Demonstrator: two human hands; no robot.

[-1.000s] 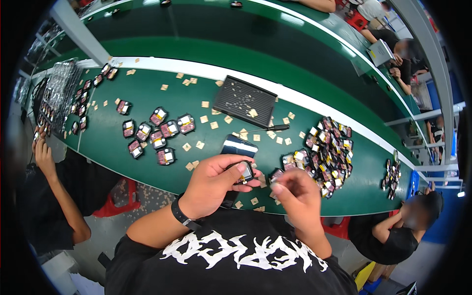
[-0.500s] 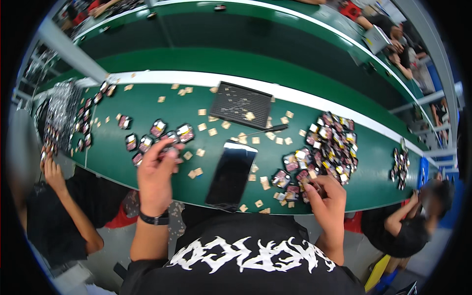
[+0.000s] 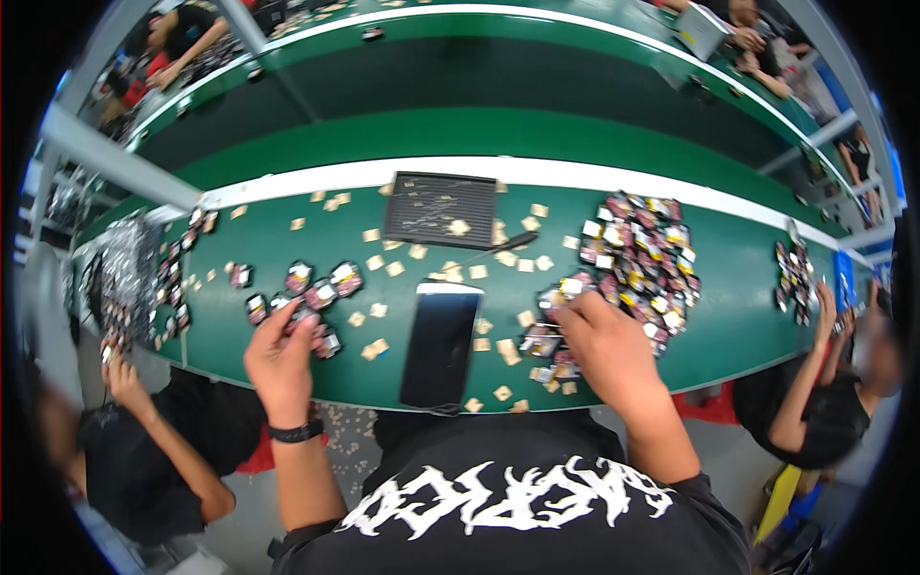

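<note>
Over the near edge of a loose group of small black-and-pink electronic modules [image 3: 346, 278], my left hand [image 3: 280, 362] is closed in a pinch, thumb against the fingers. What sits between its fingertips is too small and blurred to make out. My right hand [image 3: 610, 347] reaches to the near left side of a big heap of similar modules [image 3: 661, 259], with white and yellow parts showing. Its fingers are bent together and point down at modules at the heap's edge. The back of the hand hides whatever is in its grip.
Between my hands lies a dark-screened phone [image 3: 439, 345]. Beyond it are a black ridged tray [image 3: 441, 206] and a thin dark-handled tool [image 3: 513, 241]. Small tan squares [image 3: 395, 269] are scattered around. Co-workers sit on both sides, near a silvery plastic bundle [image 3: 131, 259] and another module group [image 3: 793, 273].
My right hand has moved farther onto the table and turned its back upward, at the heap's left edge. My left hand has come slightly nearer me and pinches by the modules. The view has shifted.
</note>
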